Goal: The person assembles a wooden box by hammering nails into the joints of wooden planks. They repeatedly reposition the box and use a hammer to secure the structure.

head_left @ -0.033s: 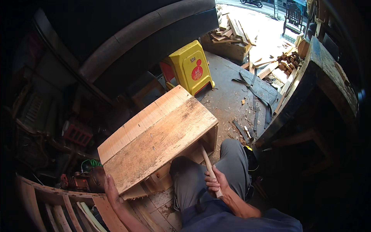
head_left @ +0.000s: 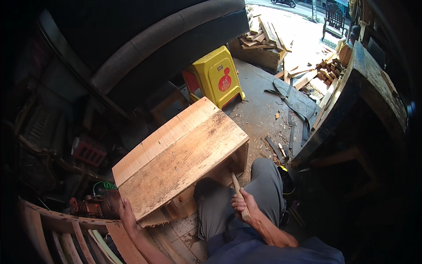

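A wooden box (head_left: 184, 158) of raw boards, like a drawer or small cabinet, lies tilted before me and against my left knee. Its top panel is stained along the near side, and two bent bits of metal show on it. My left hand (head_left: 127, 216) holds the box's near left corner, fingers up along the end. In my right hand (head_left: 244, 203), a pale wooden handle (head_left: 236, 184) is gripped in a closed fist. The handle points up toward the box's open side; its far end is at the shadowed opening, and I cannot tell what it carries.
A yellow plastic stool (head_left: 220, 77) stands just beyond the box. Scrap wood (head_left: 263, 35) is piled near the bright doorway. Dark strips (head_left: 292, 105) and chips litter the floor. A workbench (head_left: 373, 83) is on the right; a slatted wooden frame (head_left: 74, 224) and a reddish machine (head_left: 90, 207) lie left.
My right hand and the wooden handle have drawn back slightly toward me, with less of the handle inside the box's opening. The box and my left hand have barely shifted.
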The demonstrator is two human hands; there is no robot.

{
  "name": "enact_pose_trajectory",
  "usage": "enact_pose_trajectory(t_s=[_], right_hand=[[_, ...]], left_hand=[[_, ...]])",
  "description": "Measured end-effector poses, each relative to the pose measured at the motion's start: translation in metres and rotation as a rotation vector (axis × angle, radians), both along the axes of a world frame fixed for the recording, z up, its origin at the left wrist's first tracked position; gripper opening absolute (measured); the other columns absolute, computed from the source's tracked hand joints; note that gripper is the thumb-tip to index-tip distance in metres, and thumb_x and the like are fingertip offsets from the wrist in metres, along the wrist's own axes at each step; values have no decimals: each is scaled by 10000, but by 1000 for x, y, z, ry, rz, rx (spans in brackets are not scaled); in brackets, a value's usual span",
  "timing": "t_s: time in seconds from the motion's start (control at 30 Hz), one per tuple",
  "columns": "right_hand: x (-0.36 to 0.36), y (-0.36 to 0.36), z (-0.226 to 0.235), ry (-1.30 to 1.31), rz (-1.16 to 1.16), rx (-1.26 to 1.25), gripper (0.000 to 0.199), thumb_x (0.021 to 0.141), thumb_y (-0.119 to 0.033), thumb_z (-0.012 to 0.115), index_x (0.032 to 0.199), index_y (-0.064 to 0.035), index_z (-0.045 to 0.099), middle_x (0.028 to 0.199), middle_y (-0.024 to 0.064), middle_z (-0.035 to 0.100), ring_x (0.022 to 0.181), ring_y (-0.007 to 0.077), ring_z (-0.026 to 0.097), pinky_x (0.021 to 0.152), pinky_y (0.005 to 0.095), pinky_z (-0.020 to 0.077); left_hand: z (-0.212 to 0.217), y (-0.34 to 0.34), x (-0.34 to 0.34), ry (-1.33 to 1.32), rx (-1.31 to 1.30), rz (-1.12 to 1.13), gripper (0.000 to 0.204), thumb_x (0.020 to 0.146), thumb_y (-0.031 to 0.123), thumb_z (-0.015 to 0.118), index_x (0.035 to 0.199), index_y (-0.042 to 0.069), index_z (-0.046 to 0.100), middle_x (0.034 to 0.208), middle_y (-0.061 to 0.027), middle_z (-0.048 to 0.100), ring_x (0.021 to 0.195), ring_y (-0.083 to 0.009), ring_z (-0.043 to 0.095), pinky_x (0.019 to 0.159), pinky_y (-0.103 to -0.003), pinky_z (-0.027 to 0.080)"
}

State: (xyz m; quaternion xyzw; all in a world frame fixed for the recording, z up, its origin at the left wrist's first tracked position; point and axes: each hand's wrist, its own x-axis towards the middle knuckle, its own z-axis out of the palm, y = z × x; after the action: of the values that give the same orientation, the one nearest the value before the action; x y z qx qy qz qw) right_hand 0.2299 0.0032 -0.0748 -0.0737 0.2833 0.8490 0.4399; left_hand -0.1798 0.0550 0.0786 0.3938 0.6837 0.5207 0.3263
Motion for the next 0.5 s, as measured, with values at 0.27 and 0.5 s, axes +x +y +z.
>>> enact_pose_trajectory(t_s=[0.27, 0.5], right_hand=[[-10, 17, 7, -172, 91, 419, 529, 1072, -593, 394, 1017, -81, 515, 566, -4, 404, 380, 119, 409, 309, 295, 377], [-29, 91, 58, 246, 20, 546, 560, 1072, -596, 382, 972, -72, 553, 594, -18, 407, 400, 98, 393, 341, 294, 376]], left_hand=[[-10, -3, -21, -25, 77, 13, 519, 1114, 333, 454, 1472, -41, 486, 1406, -161, 588, 1265, -230, 560, 1087, -334, 411], [-3, -5, -3, -104, 118, 53, 502, 1116, 324, 445, 1476, -24, 484, 1393, -150, 592, 1273, -237, 564, 1078, -340, 430]])
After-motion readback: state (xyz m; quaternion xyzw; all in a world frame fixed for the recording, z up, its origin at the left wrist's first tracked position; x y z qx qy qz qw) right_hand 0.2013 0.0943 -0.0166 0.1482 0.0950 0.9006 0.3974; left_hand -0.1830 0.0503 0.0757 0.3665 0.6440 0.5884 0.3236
